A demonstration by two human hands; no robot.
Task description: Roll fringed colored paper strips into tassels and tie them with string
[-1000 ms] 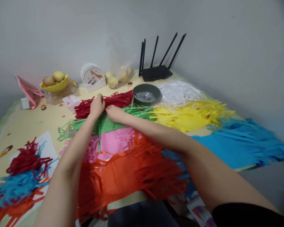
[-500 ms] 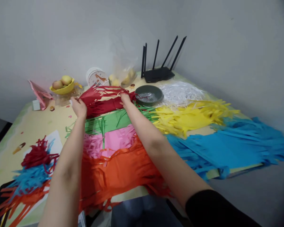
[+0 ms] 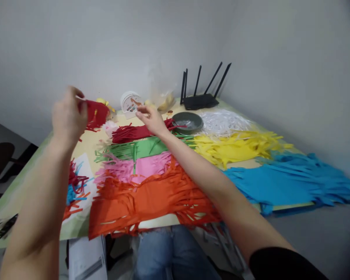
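Note:
My left hand [image 3: 70, 116], raised at the left, pinches a red fringed sheet [image 3: 97, 113] by its edge; the hand is blurred. My right hand [image 3: 154, 119] hovers over a flat stack of red fringed sheets [image 3: 131, 133], fingers curved and a little apart, with nothing visible in them. Below that stack lie green fringed sheets [image 3: 124, 151], pink fringed sheets [image 3: 151, 165] and a wide orange fringed sheet [image 3: 154, 198]. Right of my forearm are yellow fringed sheets [image 3: 236, 148] and blue fringed sheets [image 3: 280, 181].
A dark bowl [image 3: 189, 123] stands beside white shredded strips [image 3: 226, 121]. Behind it is a black router [image 3: 201, 102] with upright antennas. A round white box [image 3: 131, 103] stands near the wall. Red, blue and orange cut strips [image 3: 77, 181] lie on white paper at the left.
My left hand has lifted the red fringed sheet up and to the left, off the red stack. My right hand has let go of the red strips. The view has shifted slightly.

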